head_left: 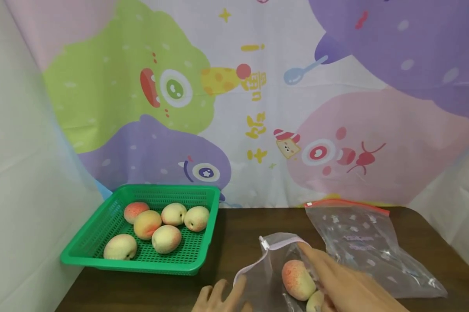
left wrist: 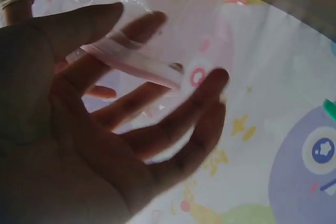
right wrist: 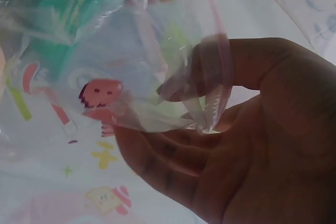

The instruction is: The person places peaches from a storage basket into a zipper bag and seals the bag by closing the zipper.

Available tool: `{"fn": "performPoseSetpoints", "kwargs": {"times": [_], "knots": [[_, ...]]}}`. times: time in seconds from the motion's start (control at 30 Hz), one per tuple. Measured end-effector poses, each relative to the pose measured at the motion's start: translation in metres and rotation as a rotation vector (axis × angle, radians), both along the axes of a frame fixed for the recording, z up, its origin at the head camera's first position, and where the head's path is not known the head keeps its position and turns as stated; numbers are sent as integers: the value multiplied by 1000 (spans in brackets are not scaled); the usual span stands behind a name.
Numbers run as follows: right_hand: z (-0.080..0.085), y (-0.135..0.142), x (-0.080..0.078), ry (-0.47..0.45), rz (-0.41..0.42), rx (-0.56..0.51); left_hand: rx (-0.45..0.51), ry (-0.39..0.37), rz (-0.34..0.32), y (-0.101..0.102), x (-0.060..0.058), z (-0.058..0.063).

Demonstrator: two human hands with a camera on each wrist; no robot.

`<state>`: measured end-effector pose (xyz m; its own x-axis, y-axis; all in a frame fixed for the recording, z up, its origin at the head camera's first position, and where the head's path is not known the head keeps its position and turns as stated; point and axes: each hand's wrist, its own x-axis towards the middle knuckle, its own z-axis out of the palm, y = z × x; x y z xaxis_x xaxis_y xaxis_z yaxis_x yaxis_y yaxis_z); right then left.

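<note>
A clear zip bag with a pale pink zip edge lies on the table's near part, its mouth spread apart. Inside it is a red-and-cream peach, with part of a second peach showing below. My right hand holds the bag's right edge; in the right wrist view its thumb is inside the mouth and the fingers are outside. My left hand is at the left edge of the mouth. In the left wrist view its fingers are spread and loosely bent beside the zip strip.
A green plastic basket with several peaches stands at the left. Behind the right hand a flat clear bag with a red zip lies on the dark wooden table. A cartoon-printed cloth hangs at the back.
</note>
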<state>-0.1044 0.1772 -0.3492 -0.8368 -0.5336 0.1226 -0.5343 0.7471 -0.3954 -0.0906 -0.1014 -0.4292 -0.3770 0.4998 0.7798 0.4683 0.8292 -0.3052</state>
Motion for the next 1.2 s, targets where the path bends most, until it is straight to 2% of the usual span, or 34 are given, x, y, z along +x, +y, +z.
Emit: {"fn": "performPoseSetpoints", "kwargs": {"times": [0.07,0.27,0.37,0.43,0.63,0.87,1.0,1.2], "knots": [[-2,-2,1,-35,-9,23,-45,52,-22,-5,-3,-3],[-6,-6,1,-68,59,-87,4,207,-38,-7,-13,-12],[-6,-6,1,-84,73,-119,24,227,-65,-4,-15,-11],[-5,-6,1,-95,79,-123,34,197,-69,-2,-13,-8],[-1,-5,0,-132,132,-184,68,1,-79,6,3,12],[-1,-6,1,-98,149,-221,52,-63,-163,-1,8,33],[-1,-7,2,-92,140,-218,45,-107,-138,-10,9,45],[0,-9,0,-147,131,-217,87,-87,-117,-16,8,60]]}}
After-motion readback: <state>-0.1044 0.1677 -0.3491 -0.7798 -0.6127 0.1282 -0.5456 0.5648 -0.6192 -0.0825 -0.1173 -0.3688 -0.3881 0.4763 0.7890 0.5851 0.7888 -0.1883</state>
